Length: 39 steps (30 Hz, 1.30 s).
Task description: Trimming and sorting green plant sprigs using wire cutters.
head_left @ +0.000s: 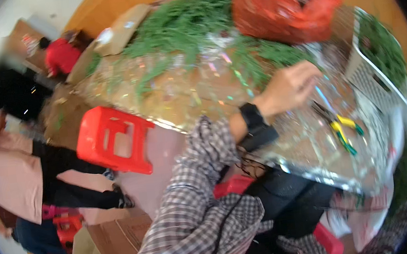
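Seemingly between grips, with left hand [290, 88] left of the white basket [366, 76], fingers half-curled (cannot tell around what, if anything), right hand unseen. For taking up the pliers [338, 130], lying nearer and left of the basket, probably calls for opening and lowering.

Around the middle of the frame, the plastic-covered tabletop [172, 98] offers a clear passage left of the left hand [289, 87]. Green sprigs [186, 21] and a bulging red bag [276, 18] block the top, a white basket [358, 70] walls the right, and pliers [335, 124] lie right of centre
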Available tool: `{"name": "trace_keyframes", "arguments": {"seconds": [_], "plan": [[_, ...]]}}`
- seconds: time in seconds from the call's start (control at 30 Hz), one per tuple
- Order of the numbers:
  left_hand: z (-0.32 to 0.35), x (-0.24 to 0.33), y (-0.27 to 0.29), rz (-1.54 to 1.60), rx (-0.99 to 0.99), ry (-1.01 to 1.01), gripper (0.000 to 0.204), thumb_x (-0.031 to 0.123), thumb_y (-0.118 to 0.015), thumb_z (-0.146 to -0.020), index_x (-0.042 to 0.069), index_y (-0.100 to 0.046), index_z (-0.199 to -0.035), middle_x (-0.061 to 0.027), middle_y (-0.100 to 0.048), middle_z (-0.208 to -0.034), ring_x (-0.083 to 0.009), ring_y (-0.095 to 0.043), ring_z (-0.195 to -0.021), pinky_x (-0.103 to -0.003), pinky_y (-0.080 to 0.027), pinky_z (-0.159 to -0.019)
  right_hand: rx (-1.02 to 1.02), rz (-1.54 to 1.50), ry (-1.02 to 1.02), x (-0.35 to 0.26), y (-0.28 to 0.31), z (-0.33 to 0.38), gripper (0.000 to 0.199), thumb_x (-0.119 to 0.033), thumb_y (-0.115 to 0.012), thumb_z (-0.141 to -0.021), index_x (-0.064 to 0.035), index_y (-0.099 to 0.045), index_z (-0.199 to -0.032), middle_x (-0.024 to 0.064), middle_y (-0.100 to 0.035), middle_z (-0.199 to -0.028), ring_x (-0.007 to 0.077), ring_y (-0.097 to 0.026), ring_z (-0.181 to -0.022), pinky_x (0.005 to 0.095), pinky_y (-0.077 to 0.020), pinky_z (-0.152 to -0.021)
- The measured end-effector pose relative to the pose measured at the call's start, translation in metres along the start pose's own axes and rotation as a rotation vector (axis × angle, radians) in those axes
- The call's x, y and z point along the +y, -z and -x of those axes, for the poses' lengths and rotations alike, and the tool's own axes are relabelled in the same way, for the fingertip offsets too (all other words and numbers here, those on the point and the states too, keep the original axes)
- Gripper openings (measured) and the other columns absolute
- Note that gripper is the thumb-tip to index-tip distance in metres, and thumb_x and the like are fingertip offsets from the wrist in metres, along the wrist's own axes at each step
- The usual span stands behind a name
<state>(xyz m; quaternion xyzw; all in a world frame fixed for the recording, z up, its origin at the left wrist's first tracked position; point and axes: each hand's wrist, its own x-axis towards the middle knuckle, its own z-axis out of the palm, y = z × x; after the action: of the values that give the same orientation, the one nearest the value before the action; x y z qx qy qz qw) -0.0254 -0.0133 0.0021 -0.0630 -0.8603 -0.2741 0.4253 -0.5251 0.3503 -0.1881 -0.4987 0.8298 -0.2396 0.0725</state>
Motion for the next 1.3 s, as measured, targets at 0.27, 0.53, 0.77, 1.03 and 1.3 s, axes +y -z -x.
{"name": "trace_keyframes", "arguments": {"seconds": [0.27, 0.53, 0.77, 1.03, 1.3], "plan": [[-0.003, 0.009, -0.005, 0.056, -0.035, 0.057, 0.013, 0.002, -0.054, -0.081, 0.003, -0.058, -0.093, -0.0095, -0.059, -0.092, -0.0194, -0.059, -0.076, -0.028, -0.048, -0.061, 0.056, -0.067, -0.294, 0.013, 0.122, 0.208, 0.04, -0.029, -0.034, -0.092, -0.0012, -0.048, -0.118, 0.0141, -0.053, -0.111, 0.0233, -0.052, -0.101, 0.0365, -0.0328, -0.093], [-0.002, 0.005, -0.006, 0.026, 0.027, -0.008, 0.013, 0.0, -0.054, -0.08, 0.002, -0.056, -0.093, -0.0109, -0.058, -0.089, -0.0226, -0.059, -0.074, -0.03, -0.047, -0.059, 0.286, -0.46, -0.329, -0.088, 0.126, 0.265, 0.041, -0.026, -0.033, -0.094, 0.0017, -0.047, -0.121, 0.0124, -0.055, -0.115, 0.0216, -0.054, -0.103, 0.0364, -0.0377, -0.093], [-0.003, -0.002, -0.011, 0.033, 0.012, 0.116, 0.011, 0.002, -0.053, -0.082, 0.001, -0.057, -0.092, -0.0108, -0.059, -0.091, -0.0206, -0.059, -0.083, -0.029, -0.048, -0.067, 0.602, -1.23, -0.434, -0.319, 0.09, 0.203, 0.023, -0.02, -0.043, -0.087, -0.0045, -0.054, -0.1, 0.0137, -0.054, -0.118, 0.0257, -0.053, -0.107, 0.0408, -0.0401, -0.09], [-0.006, 0.006, -0.013, 0.101, -0.013, 0.141, 0.011, 0.0, -0.053, -0.083, 0.0, -0.057, -0.094, -0.0092, -0.058, -0.091, -0.0161, -0.058, -0.077, -0.025, -0.047, -0.063, 0.45, -1.509, -0.195, -0.383, 0.067, 0.158, 0.014, -0.013, -0.039, -0.085, -0.006, -0.048, -0.094, 0.021, -0.047, -0.124, 0.0305, -0.046, -0.115, 0.0405, -0.0353, -0.093], [-0.008, 0.005, -0.007, 0.135, -0.037, 0.148, 0.009, 0.001, -0.053, -0.082, 0.001, -0.058, -0.09, -0.0082, -0.058, -0.092, -0.0162, -0.057, -0.079, -0.025, -0.045, -0.062, 0.244, -1.696, -0.136, -0.438, 0.031, 0.085, 0.019, -0.013, -0.037, -0.083, -0.0048, -0.046, -0.098, 0.0219, -0.047, -0.125, 0.0308, -0.046, -0.115, 0.0383, -0.0366, -0.089]]}}
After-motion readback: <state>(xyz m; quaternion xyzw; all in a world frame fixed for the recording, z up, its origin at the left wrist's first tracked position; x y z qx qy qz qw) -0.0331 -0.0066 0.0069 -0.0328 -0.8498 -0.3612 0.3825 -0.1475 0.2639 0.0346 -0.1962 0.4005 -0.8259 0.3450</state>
